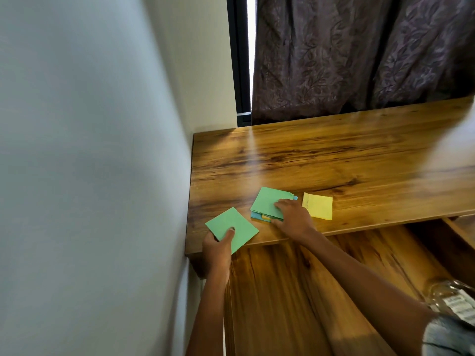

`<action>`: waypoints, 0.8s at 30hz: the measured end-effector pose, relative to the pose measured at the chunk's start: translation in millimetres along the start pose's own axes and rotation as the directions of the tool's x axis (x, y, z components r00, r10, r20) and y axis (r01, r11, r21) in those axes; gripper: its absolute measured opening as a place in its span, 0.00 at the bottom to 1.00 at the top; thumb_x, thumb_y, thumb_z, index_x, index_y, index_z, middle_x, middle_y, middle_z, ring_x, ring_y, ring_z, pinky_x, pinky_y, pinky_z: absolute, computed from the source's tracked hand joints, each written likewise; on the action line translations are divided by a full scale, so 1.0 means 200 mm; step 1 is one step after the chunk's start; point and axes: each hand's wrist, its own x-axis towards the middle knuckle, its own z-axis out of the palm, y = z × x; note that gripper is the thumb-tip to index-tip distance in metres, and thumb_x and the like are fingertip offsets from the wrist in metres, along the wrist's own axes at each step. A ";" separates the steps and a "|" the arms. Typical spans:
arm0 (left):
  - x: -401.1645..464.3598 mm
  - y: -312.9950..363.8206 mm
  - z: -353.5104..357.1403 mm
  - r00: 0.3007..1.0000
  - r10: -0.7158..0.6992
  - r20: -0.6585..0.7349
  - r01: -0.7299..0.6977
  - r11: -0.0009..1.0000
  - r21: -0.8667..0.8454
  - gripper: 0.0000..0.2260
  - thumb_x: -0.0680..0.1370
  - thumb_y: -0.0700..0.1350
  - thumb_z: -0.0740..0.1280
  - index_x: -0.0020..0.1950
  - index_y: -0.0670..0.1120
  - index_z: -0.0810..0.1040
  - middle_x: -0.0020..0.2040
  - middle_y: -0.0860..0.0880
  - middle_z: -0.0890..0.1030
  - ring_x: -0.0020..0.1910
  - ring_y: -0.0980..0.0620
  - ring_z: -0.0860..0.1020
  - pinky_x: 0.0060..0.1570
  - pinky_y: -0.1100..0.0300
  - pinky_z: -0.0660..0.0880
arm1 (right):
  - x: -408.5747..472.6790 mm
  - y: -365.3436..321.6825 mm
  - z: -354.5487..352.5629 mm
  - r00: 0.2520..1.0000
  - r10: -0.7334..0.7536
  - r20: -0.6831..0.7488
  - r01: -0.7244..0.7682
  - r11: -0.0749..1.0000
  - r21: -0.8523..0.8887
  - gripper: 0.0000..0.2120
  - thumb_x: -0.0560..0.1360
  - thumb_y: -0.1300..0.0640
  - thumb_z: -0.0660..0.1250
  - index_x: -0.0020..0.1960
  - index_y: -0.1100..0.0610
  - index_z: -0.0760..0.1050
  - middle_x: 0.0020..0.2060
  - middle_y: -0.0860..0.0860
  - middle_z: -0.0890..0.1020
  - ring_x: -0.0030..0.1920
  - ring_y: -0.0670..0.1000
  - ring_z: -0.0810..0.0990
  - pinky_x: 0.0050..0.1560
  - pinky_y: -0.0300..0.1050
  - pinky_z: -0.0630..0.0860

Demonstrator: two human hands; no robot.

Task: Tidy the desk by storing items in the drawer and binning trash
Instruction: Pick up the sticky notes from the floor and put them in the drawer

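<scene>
Daylight through the window gap point(251, 55) glares on the blurred desk point(334, 160).

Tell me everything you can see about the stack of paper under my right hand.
The stack of paper is a small pile of square sheets: green on top, with blue and yellow edges showing at its near side. It lies flat on the wooden desk, between a loose yellow sheet and the green sheet the left hand holds. The right hand rests on it.
</scene>
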 end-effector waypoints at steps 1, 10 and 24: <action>0.00 0.00 0.00 1.000 0.001 -0.001 -0.001 1.000 0.001 0.18 0.75 0.43 0.70 0.63 0.42 0.72 0.57 0.42 0.79 0.48 0.52 0.79 0.35 0.67 0.76 | 0.00 0.01 0.00 1.000 0.006 0.001 -0.006 1.000 0.030 0.26 0.77 0.49 0.63 0.72 0.55 0.64 0.71 0.52 0.67 0.72 0.51 0.62 0.70 0.46 0.62; 0.00 -0.01 0.00 1.000 -0.006 -0.004 0.006 1.000 -0.010 0.17 0.75 0.43 0.70 0.61 0.42 0.72 0.56 0.43 0.79 0.46 0.53 0.79 0.35 0.66 0.75 | 0.07 0.07 -0.03 0.996 0.081 0.033 -0.087 0.954 0.287 0.18 0.75 0.53 0.68 0.63 0.58 0.76 0.63 0.53 0.77 0.63 0.52 0.73 0.58 0.43 0.70; -0.01 0.01 0.00 0.998 -0.064 0.009 0.064 0.995 -0.074 0.13 0.77 0.45 0.67 0.59 0.43 0.72 0.49 0.48 0.80 0.42 0.55 0.79 0.36 0.63 0.75 | -0.05 -0.15 -0.13 0.754 0.005 -0.657 0.255 0.919 0.300 0.10 0.78 0.61 0.62 0.57 0.60 0.79 0.43 0.54 0.84 0.36 0.50 0.81 0.31 0.36 0.68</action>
